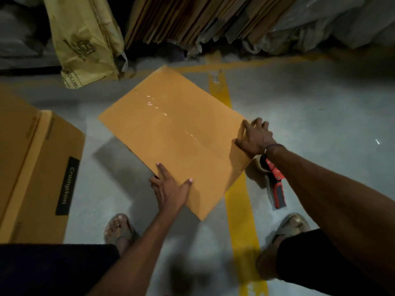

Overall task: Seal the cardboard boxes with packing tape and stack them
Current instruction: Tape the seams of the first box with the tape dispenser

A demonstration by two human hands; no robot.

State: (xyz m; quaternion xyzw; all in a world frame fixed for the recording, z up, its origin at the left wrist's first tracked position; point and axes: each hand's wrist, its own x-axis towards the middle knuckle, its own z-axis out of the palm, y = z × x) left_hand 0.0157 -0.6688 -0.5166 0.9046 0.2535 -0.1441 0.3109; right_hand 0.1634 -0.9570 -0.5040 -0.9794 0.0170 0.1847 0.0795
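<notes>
Head view: both hands (171, 189) (255, 137) apparently clasp the taped box's (171, 133) near edges.

Both hands grip the taped cardboard box (175, 137): left hand (168, 189) near edge, right hand (255, 137) right corner; tape dispenser (276, 184) on the floor (320, 116).
</notes>
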